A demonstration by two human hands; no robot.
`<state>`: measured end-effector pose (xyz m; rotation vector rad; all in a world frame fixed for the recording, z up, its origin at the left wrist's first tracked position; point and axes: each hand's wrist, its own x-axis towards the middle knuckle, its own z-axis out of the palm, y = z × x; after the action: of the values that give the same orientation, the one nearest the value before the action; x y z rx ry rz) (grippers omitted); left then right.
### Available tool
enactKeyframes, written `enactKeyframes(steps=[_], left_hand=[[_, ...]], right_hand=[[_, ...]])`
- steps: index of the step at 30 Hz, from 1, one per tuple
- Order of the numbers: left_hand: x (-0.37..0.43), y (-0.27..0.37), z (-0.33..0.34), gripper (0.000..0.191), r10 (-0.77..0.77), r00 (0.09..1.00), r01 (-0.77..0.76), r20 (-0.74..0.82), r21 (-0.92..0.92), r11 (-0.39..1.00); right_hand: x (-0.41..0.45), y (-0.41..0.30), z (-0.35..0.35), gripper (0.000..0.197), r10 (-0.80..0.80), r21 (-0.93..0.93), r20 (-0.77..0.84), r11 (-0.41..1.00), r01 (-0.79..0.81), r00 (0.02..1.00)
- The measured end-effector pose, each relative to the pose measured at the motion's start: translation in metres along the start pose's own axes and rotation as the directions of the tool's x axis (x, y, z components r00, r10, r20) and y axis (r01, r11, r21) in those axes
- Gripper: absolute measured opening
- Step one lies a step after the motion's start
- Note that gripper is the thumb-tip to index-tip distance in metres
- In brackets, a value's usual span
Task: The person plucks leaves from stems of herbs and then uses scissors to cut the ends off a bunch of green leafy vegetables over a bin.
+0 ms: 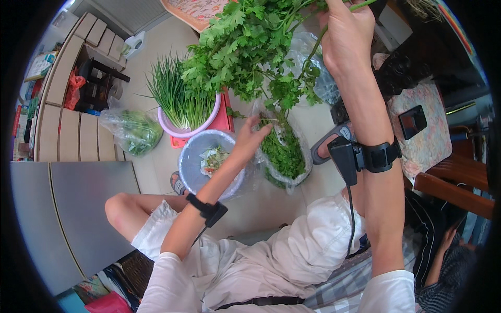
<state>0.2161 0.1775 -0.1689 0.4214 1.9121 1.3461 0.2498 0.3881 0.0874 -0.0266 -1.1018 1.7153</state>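
Observation:
My right hand (348, 35) grips the stems of a large bunch of leafy coriander (250, 47), lifted at the top of the view. Its leaves spread to the left, and pale roots show at the upper right. Lower down, my left hand (248, 141) has a thin coriander sprig (240, 115) at its fingertips. Below and right of that hand, an open clear plastic bag (307, 156) holds more coriander (287, 156). Under my left forearm stands a bluish plastic-lined bucket (188, 156) with vegetable scraps (215, 160) in it.
A pink basket (164, 123) of green onions (172, 94) rests on a red stool (225, 121). Left of it lies a plastic bag of greens (139, 133). A phone (413, 122) sits on a floral cushion (422, 152). Another person's arm (440, 254) shows at lower right.

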Motion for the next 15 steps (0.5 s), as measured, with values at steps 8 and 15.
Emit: enactKeyframes(steps=[8, 15], left_hand=[[0.078, -0.012, 0.038, 0.057, 0.318, 0.943, -0.32, -0.099, -0.01, 0.947], [0.075, -0.033, 0.062, 0.022, 0.345, 0.939, -0.342, -0.01, -0.151, 0.927]], right_hand=[[0.002, -0.004, 0.006, 0.015, -0.007, 0.013, 0.017, 1.0, 0.007, 1.0], [0.006, -0.008, -0.006, 0.014, -0.054, -0.006, 0.023, 0.999, 0.054, 0.998]])
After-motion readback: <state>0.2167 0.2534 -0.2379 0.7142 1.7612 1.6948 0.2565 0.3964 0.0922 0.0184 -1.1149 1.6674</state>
